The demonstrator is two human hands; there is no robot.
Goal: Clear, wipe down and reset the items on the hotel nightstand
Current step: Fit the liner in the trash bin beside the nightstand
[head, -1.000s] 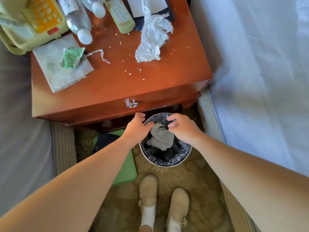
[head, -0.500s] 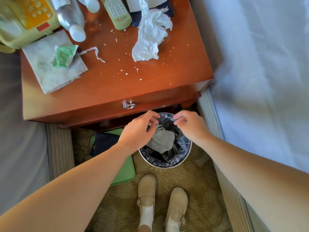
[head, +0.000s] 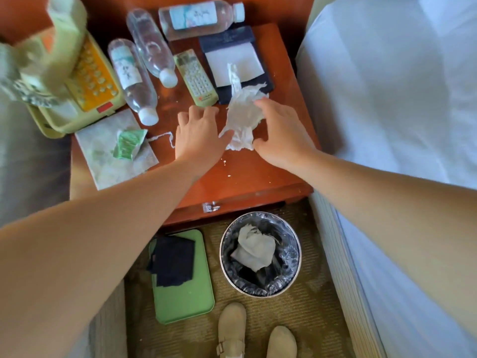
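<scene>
**Crumpled tissue flanked by two open hands on the nightstand**

A crumpled white tissue (head: 242, 120) is seen lying on the nightstand (head: 245, 177), near the middle of its top, with its upper strip draped over a notepad (head: 233, 63) in a dark holder. The tissue is bracketed by both hands. The left hand (head: 198, 135) is laid flat with fingers spread, its thumb touching the tissue's left edge. The right hand (head: 278, 135) is arched widely against the right edge, forefinger at the top and thumb at the bottom. Nothing is clasped or pinched by either hand.

Just beside the notepad a remote control (head: 196, 77) is placed. Three water bottles (head: 133, 81) are laid on their sides to the left and behind. A pale telephone (head: 90, 78) is set at the far left corner. In front of it a grey cloth (head: 108, 164) is spread, with a green wrapper (head: 127, 143) on it. White crumbs (head: 228, 175) are scattered near the front edge.

On the carpet below, a lined waste bin (head: 221, 254) is stood, with a wad of paper (head: 254, 250) inside. Beside it lies a green tray (head: 185, 303) bearing a dark cloth (head: 173, 262).
</scene>
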